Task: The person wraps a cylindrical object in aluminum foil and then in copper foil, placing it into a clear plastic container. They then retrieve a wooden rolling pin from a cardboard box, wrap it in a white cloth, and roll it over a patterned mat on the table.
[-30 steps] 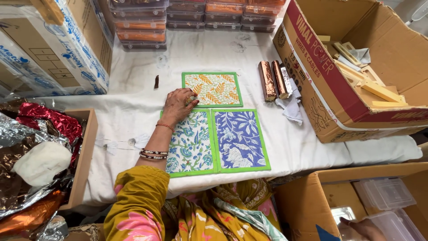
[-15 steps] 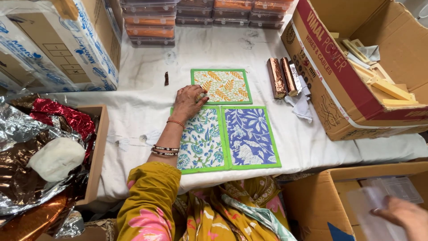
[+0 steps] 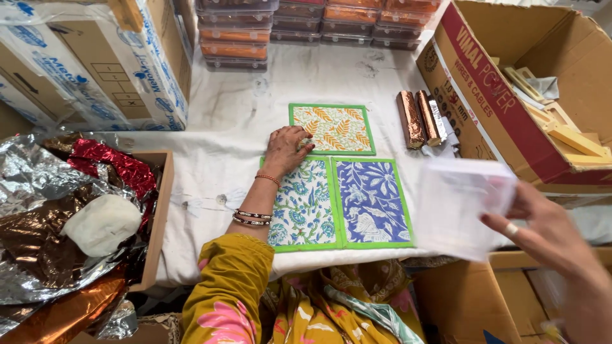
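My left hand (image 3: 285,150) rests flat on the white cloth, its fingers on the left edge of an orange-leaf mat (image 3: 331,129) with a green border. Just below it lie a teal floral mat (image 3: 305,207) and a blue floral mat (image 3: 370,202), side by side and touching. At the right, my right hand (image 3: 548,236) holds a clear plastic box (image 3: 462,204), blurred, above the table's right edge. Bangles ring my left wrist.
Two copper foil-wrapped bars (image 3: 421,118) lie right of the mats. An open cardboard box (image 3: 510,95) with wooden pieces stands at the right. Stacked clear lidded boxes (image 3: 306,25) line the back. A crate of crumpled foil (image 3: 76,216) sits at the left, printed cartons (image 3: 108,64) behind it.
My right hand has risen from the lower right corner with the clear plastic box, moving left toward the mats. The left hand has stayed put on the mat's edge.
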